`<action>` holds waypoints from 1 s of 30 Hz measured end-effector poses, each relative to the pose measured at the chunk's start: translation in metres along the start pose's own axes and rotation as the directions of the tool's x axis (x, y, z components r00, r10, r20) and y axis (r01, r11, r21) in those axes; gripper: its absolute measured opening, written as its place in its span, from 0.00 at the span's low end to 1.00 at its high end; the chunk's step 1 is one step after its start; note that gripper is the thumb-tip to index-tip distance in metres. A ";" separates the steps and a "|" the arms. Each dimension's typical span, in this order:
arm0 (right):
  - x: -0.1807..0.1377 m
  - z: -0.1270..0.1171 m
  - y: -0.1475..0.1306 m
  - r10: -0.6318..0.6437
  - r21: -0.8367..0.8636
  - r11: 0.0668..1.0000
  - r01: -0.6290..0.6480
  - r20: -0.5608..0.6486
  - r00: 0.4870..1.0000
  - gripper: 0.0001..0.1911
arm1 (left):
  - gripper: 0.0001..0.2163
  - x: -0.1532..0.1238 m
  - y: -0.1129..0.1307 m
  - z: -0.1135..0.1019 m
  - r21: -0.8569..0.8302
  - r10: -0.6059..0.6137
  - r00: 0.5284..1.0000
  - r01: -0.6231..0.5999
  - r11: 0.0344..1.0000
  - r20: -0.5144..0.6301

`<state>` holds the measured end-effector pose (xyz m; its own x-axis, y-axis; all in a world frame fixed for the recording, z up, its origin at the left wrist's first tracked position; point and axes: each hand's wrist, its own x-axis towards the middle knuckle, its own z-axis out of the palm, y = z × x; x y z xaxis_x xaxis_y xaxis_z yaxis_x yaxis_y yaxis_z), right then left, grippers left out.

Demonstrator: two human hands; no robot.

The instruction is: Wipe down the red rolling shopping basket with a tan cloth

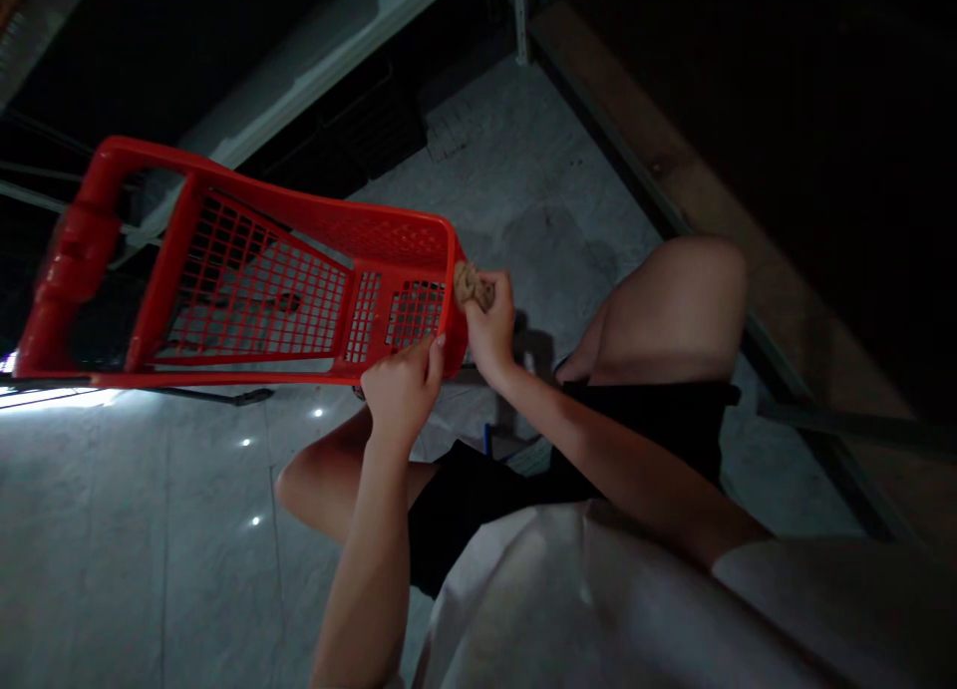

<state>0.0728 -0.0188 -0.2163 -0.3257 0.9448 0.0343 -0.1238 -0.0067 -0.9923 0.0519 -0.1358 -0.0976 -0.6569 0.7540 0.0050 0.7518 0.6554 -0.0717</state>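
Red plastic basket (246, 280) tipped on its side, long axis running left to right, handle end far left, near end wall close to both hands. Tan rope knot (470, 283) sitting at upper corner of that wall, directly above and touching right hand (491, 330), fingers closed around it. Left hand (402, 390) just below, curled on lower rim, thumb up. Knot bulky, coarse, tightly wound. Pale floor (135, 529) beneath.

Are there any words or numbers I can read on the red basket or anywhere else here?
None: no words, numbers or labels can be read.
The red basket shows only plain mesh.
The brown knotted rope at its corner, which the right hand holds, is bare.
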 end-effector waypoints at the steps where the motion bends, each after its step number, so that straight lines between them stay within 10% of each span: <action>1: -0.029 -0.008 -0.002 0.004 -0.006 1.000 -0.004 0.051 0.999 0.15 | 0.25 0.000 0.000 0.000 -0.001 -0.002 1.000 0.002 1.000 -0.010; 7: -0.123 -0.029 -0.004 0.060 0.105 0.991 -0.079 0.170 0.984 0.20 | 0.26 -0.001 -0.003 0.002 -0.014 -0.001 1.000 0.000 1.000 -0.026; 15: 0.074 0.028 0.020 -0.020 0.069 0.997 0.022 -0.030 0.999 0.11 | 0.28 -0.008 -0.005 0.005 0.011 0.037 0.994 -0.036 0.999 -0.102; 18: 0.096 0.035 0.019 -0.048 0.059 0.997 0.049 -0.008 0.999 0.12 | 0.28 -0.007 -0.003 0.007 0.012 0.054 0.985 -0.053 0.999 -0.164; 26: -0.091 -0.023 0.015 0.166 0.048 0.983 -0.175 0.149 0.975 0.10 | 0.27 -0.005 -0.006 0.008 0.025 0.053 0.980 -0.050 0.998 -0.193; 30: -0.075 -0.011 0.024 0.199 0.132 0.968 -0.213 0.111 0.974 0.10 | 0.26 -0.007 -0.010 0.006 -0.002 0.074 0.983 -0.075 0.997 -0.169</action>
<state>0.1051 -0.0865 -0.2437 -0.4460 0.8822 -0.1512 -0.1741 -0.2512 -0.9521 0.0485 -0.1483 -0.1034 -0.5805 0.7967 0.1681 0.7991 0.5971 -0.0699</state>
